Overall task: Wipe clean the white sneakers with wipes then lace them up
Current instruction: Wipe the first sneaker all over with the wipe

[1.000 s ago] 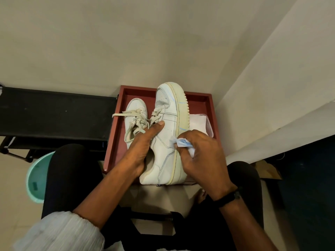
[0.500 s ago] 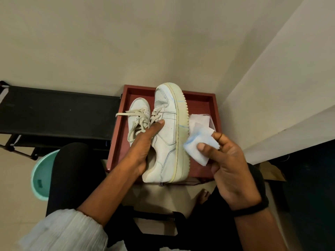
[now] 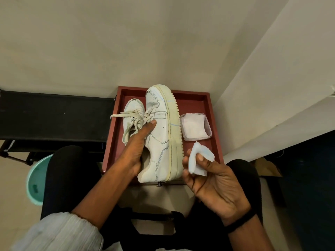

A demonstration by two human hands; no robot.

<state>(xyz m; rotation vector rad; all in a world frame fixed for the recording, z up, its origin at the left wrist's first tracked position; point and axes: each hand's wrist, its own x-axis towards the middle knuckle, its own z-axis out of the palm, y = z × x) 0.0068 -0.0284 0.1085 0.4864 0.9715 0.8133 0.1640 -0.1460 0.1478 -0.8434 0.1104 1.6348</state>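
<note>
Your left hand [image 3: 137, 147] has its grip on the sneaker [image 3: 161, 134], tipped on its side over the tray [image 3: 215, 142]. Your right hand [image 3: 208, 176] pinches the folded wipe [image 3: 199, 160] just beside its sole.

The single head-worn camera is looking steeply down and forward over the person's lap; it is hanging close above the red tray [image 3: 192, 104].

Two white sneakers [image 3: 161, 134] [image 3: 133, 113], one red tray [image 3: 192, 102], one clear tub [image 3: 209, 131] of wipes [image 3: 194, 125], one loose wipe [image 3: 198, 160]. Two hands: left hand [image 3: 134, 153], right hand [image 3: 213, 182]. One green bin [image 3: 36, 180].
</note>
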